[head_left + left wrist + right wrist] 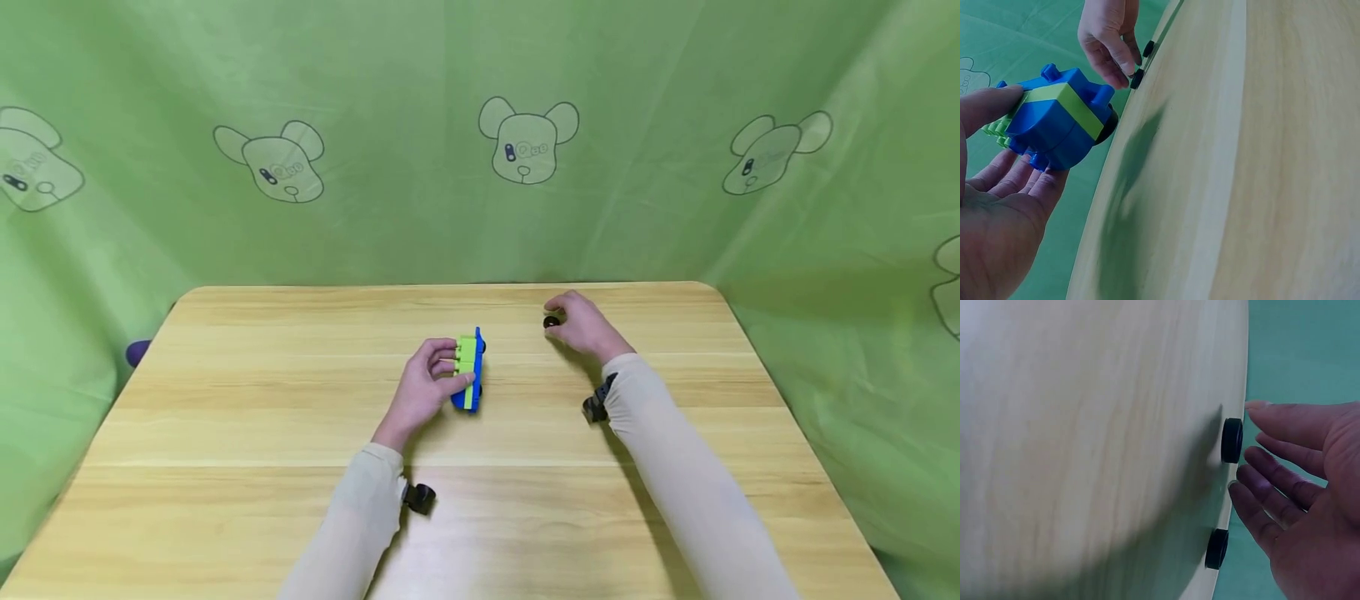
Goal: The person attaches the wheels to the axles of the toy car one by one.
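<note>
My left hand grips a toy car of blue and lime-green blocks, thumb on one side and fingers on the other. Seen from the left wrist, the car is held up above the tabletop, and a black wheel shows on its underside. Farther back on the right, my right hand reaches down over a loose black wheel. In the right wrist view its thumb and fingers are spread apart around this wheel. A second black wheel stands on the table close by, below the fingertips.
The wooden table has rounded far corners, and both wheels are near its far edge. A green curtain with printed bear heads encloses the back and sides. Something purple sticks out beyond the table's left edge. Each wrist wears a small black camera.
</note>
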